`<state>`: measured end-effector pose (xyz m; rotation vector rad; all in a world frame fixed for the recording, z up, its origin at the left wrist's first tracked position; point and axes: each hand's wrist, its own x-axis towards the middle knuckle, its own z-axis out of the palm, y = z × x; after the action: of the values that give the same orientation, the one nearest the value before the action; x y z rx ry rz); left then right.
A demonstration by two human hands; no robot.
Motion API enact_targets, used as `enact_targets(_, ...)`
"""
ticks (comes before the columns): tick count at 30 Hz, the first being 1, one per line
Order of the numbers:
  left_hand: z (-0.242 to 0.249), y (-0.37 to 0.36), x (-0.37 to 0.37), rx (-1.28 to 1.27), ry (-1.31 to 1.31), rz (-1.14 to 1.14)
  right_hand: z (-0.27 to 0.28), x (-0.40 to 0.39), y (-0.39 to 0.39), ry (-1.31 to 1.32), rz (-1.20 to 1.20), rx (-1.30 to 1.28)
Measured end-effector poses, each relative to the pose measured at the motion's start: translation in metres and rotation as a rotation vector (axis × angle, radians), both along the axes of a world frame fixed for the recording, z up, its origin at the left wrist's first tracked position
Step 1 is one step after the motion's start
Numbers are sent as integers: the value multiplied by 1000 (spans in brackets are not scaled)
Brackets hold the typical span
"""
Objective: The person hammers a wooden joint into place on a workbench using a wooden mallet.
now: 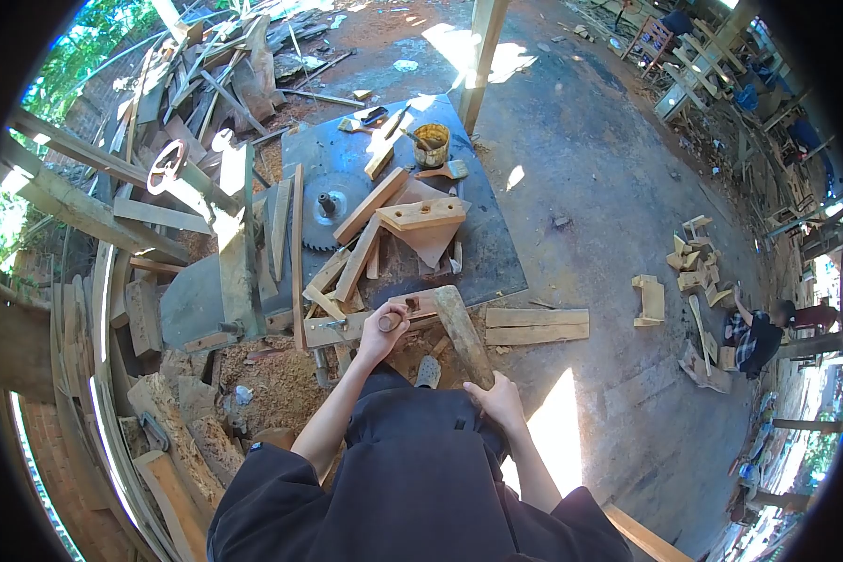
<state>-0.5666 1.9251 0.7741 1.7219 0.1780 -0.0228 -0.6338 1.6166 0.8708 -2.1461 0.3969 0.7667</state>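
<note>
My left hand (382, 337) is closed around the round wooden handle of a chisel (390, 322). Its tip end points at a dark notch in a reddish wooden piece (423, 302) at the near edge of the bench. In my right hand (499, 403) is a thick wooden mallet (461, 328), gripped by its narrow lower end. The mallet's broad end slants up and left, overlapping the right end of the notched piece in this view. Beside my left hand, a pale board (326, 332) lies along the bench edge.
A metal saw table (487, 253) carries a circular saw blade (332, 208), loose wood blocks (424, 214), a paint pot (431, 145) and brushes (454, 170). Planks (537, 326) lie to the right. Scrap wood (225, 84) is piled behind. Another person (761, 339) crouches far right.
</note>
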Motion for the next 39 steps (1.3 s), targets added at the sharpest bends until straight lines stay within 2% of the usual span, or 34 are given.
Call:
enact_targets(5, 24, -4, -4, 143, 98, 91, 0, 0, -1, 8, -2, 12)
enact_targets(10, 12, -4, -14, 104, -15, 185, -13, 0, -2, -23, 25, -39)
enact_targets(15, 17, 1, -19, -49, -49, 164, -20, 4, -1, 13, 17, -15)
enact_targets(39, 20, -5, -5, 19, -47, 203, -21, 4, -1, 43, 30, -21)
